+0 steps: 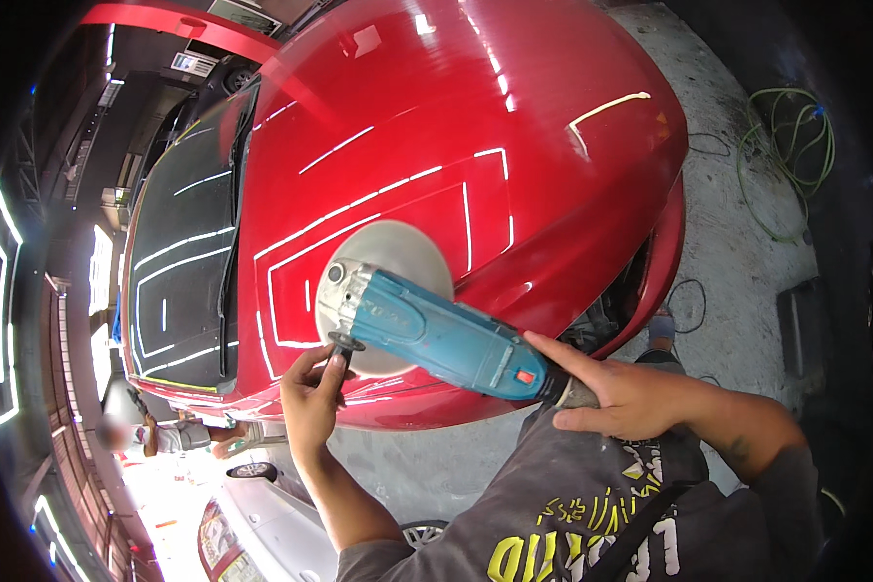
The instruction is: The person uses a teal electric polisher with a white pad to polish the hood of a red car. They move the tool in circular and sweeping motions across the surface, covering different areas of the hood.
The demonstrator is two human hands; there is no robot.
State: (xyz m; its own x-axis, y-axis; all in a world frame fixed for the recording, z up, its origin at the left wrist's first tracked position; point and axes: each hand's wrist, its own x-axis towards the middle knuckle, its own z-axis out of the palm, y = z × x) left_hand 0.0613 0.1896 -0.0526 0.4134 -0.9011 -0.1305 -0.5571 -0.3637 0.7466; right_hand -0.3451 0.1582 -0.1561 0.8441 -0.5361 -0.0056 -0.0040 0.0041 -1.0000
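Observation:
A teal electric polisher with a silver gear head lies across the middle of the view. Its round whitish pad overlaps the glossy red car hood near the fender side; whether the pad touches the paint I cannot tell. My left hand is closed round the dark side handle by the gear head. At the polisher's rear end, my right hand wraps the grip, its index finger stretched along the body and its thumb underneath. The grip itself is mostly covered by that hand.
Left of the hood is the dark windshield. Pale tape marks the front corner. A green hose lies coiled on the grey floor. Another person stands lower left near a silver car. A red beam crosses above.

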